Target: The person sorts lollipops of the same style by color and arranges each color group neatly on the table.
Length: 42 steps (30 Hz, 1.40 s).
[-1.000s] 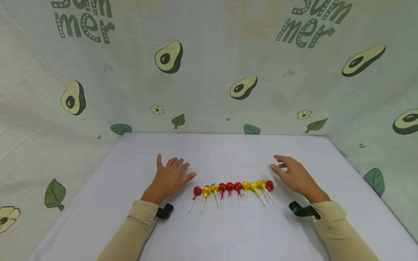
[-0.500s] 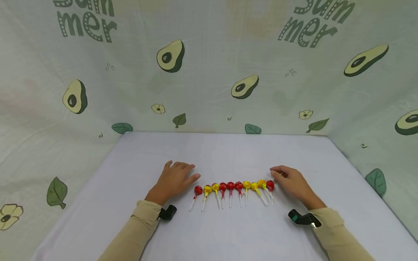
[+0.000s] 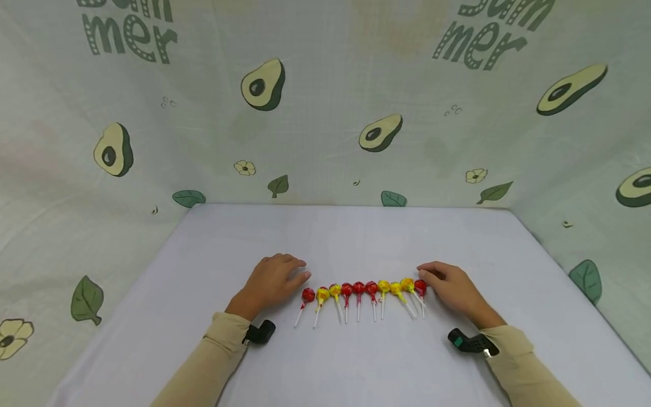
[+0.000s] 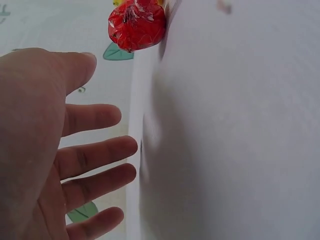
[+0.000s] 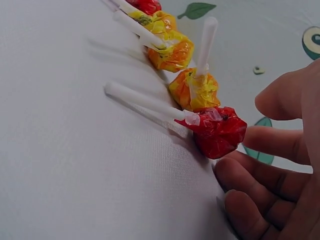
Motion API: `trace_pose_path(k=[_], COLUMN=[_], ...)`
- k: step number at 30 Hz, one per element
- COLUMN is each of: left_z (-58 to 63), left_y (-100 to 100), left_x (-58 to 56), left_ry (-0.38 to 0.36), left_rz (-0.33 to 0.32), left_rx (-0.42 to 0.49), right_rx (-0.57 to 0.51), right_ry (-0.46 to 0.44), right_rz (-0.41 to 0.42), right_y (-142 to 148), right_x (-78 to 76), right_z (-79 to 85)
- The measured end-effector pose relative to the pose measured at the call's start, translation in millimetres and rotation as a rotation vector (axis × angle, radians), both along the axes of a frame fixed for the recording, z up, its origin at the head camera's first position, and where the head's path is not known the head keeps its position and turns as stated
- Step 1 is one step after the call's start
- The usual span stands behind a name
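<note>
A row of red and yellow wrapped lollipops lies on the white table, heads away from me and white sticks toward me. My left hand is just left of the leftmost red lollipop; its fingers are spread and apart from that lollipop in the left wrist view. At the other end, my right hand has its thumb and index finger by the rightmost red lollipop. In the right wrist view the index fingertip is right at the red wrapper, with the thumb apart and the other fingers bent. Neither hand holds anything.
Beside the rightmost red lollipop, a yellow lollipop has its stick crossing close to it. The white table ends at a pale cloth backdrop printed with avocados and leaves. Each wrist wears a black camera band.
My right hand has come down and inward to the rightmost red lollipop. The left hand has moved right, toward the leftmost one, its fingers drawing closer together. The lollipops stay in place.
</note>
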<state>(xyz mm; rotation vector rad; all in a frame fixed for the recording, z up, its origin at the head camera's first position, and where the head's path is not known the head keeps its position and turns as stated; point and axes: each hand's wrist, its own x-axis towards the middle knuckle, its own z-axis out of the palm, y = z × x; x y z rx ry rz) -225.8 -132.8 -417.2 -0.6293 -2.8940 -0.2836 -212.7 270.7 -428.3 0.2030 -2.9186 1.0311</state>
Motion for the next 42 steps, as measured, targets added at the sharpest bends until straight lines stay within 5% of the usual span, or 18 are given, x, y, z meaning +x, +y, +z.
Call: trace_pose_path(k=[9,24,31,42], left_z=[-0.9,2.0,-1.8,0.3], left_y=[-3,-5,-10,-13], left_x=[-1.2,-4.7,-7.2,-4.3], left_ry=[-0.022,-0.360,-0.440,-0.533], left_rz=[-0.134,-0.123,-0.195,-0.193], left_rx=[0.082,0.337,0.387,0.428], right_rx=[-0.001,-0.018,-0.011,-0.018], right_ry=[-0.018,-0.020,-0.024,-0.048], right_rz=[0.053,0.154,0.143,0.158], right_y=[3,10,11,12], right_x=[-0.3,-3.5,-1.9,-3.3], right_z=[-0.3,-0.5,-2.1,-2.9])
